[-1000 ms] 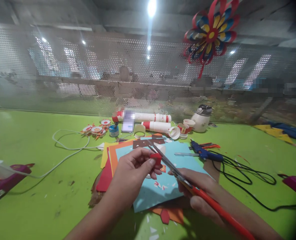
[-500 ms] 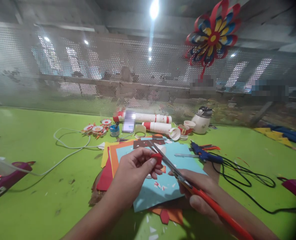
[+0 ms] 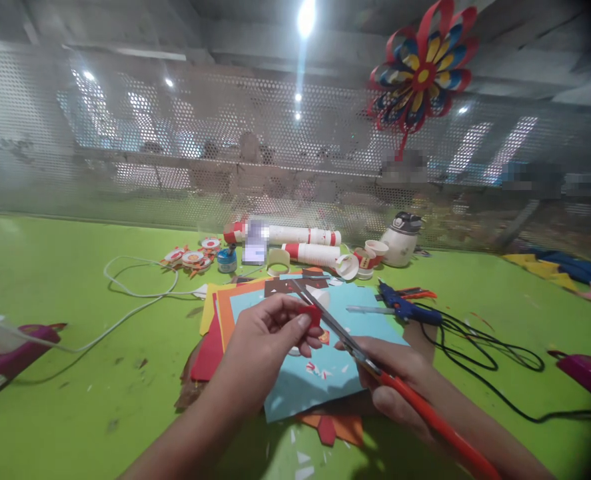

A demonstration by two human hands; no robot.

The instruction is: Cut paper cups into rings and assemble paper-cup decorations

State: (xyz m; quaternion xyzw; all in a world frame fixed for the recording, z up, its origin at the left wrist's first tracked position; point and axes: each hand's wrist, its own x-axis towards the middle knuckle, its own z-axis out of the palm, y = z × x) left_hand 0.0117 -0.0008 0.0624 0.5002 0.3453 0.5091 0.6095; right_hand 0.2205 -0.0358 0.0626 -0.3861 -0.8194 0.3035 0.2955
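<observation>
My left hand [image 3: 270, 330] pinches a small red piece of paper [image 3: 312, 315] between thumb and fingers. In my right hand [image 3: 400, 367] are scissors [image 3: 420, 407] with orange-red handles, their blades pointing up and left beside the red piece. The blades look slightly apart at the tips; whether they touch the paper I cannot tell. Beneath both hands lies a light blue sheet [image 3: 295, 393] with small red and white scraps on it. Under its left side show orange, yellow and red sheets [image 3: 208, 357]. A red cut-out [image 3: 326, 431] lies at the near edge.
A blue glue gun [image 3: 408, 308] with a coiled black cord lies at right. Behind the papers stand stacked paper cups [image 3: 312, 254], a phone [image 3: 255, 243], a blue jar [image 3: 226, 260] and a white kettle [image 3: 400, 243]. Purple power strips [image 3: 20, 357] and a white cable [image 3: 140, 310] lie at left.
The whole view has shifted very slightly. Both hands, the red paper and the scissors keep nearly the same positions relative to each other.
</observation>
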